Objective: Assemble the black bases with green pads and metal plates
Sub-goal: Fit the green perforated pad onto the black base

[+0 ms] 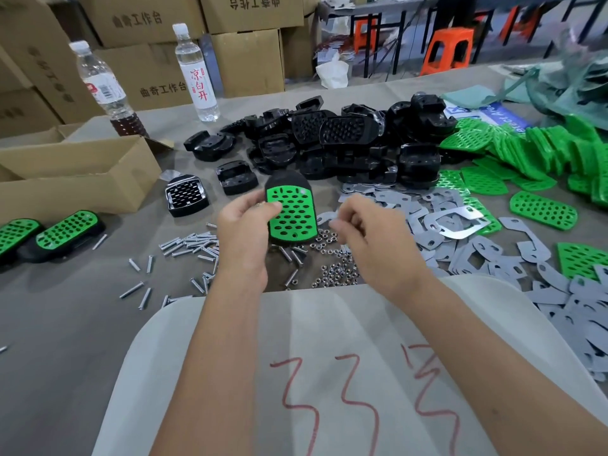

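Observation:
My left hand [245, 225] grips a black base fitted with a green perforated pad [291, 213], held upright above the table. My right hand [358, 222] hovers just right of it with fingers curled; whether it pinches a small part I cannot tell. Beyond lies a heap of black bases [332, 139]. Loose green pads [543, 210] spread at the right. Grey metal plates [460, 238] are scattered under and right of my right hand. Two bases with green pads fitted [65, 230] lie at the left.
Screws [190, 246] and nuts [335, 271] lie scattered below my hands. An open cardboard box [75, 174] stands at the left, with two bottles [197, 74] behind it. Stacked cartons line the back. A green mesh bag [572, 87] sits far right.

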Demonstrator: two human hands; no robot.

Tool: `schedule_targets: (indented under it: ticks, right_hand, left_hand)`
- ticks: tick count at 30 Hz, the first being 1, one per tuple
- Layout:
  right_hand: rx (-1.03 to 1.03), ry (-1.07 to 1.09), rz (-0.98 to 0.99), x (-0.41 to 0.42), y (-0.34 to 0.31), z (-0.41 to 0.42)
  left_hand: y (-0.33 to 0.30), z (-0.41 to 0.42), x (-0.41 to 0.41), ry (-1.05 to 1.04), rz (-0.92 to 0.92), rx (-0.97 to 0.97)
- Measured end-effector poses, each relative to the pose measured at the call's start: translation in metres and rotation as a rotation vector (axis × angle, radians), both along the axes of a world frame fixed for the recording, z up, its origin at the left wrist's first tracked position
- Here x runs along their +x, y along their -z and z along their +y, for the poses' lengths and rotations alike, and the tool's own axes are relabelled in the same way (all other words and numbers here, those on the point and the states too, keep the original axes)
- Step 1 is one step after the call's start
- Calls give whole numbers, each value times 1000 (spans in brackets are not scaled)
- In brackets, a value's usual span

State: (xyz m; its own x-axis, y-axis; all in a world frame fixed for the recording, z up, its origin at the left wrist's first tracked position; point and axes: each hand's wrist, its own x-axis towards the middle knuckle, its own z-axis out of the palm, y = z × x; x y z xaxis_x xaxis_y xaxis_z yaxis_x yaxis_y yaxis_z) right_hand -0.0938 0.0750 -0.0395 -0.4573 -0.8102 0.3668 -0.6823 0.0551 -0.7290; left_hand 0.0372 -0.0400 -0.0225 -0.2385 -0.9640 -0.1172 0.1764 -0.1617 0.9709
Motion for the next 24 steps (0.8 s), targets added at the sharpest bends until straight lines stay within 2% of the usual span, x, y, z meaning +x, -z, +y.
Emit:
schedule_targets:
  ticks: [4,7,13,20,24]
  right_hand:
    - [-217,20,-417,-15,-5,4]
    - [-323,-54,-582,-20,-8,4]
    - [-391,-30,-492,-20,-8,4]
    - [-448,64,-451,-17,-6,4]
    - [-415,68,-398,-17,-4,4]
  left_hand:
    - [4,6,-5,103,-126,-48]
    - [4,12,-9,170,-156,-49]
    - [2,24,-15,307,-222,-134]
    - [3,32,-20,378,-237,-218]
    - [4,33,-21,360,-226,-224]
